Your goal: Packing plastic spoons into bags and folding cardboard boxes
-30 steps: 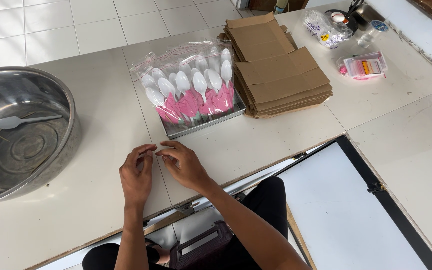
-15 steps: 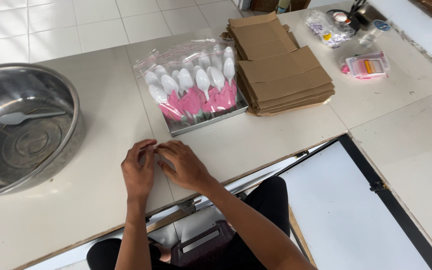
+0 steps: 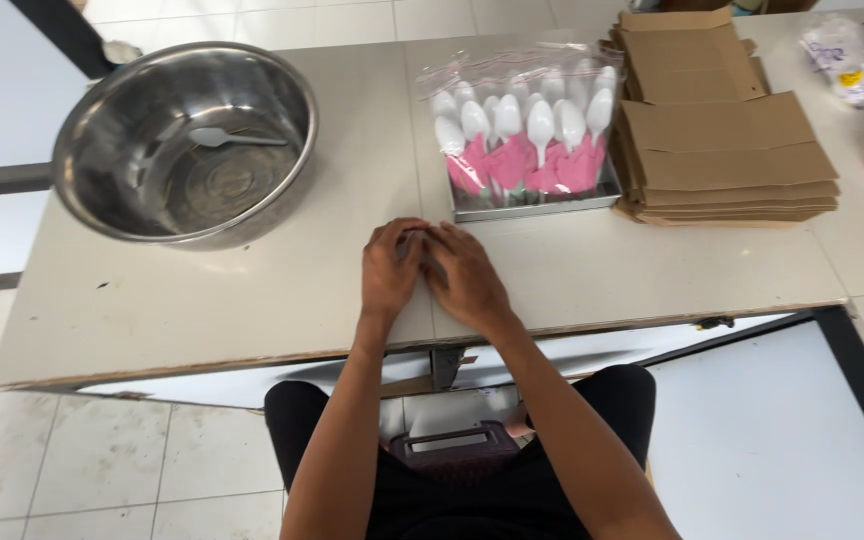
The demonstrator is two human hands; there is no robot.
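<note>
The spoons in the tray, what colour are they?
White spoons with pink wrapping; the head view shows them.

This looks like a small home-style packing workshop. A tiled worktable [image 3: 252,290] stands on a pale tiled floor [image 3: 102,470]. At 12 o'clock a tray [image 3: 537,205] holds bagged white spoons [image 3: 527,125] with pink wrapping, at 2 o'clock flat cardboard boxes [image 3: 727,150] are stacked, and at 10 o'clock sits a steel bowl [image 3: 187,145].

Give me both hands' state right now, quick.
Left hand: palm down on the table, fingers curled against the right hand; anything held is hidden.
Right hand: palm down, fingertips meeting the left; grip cannot be told.
</note>
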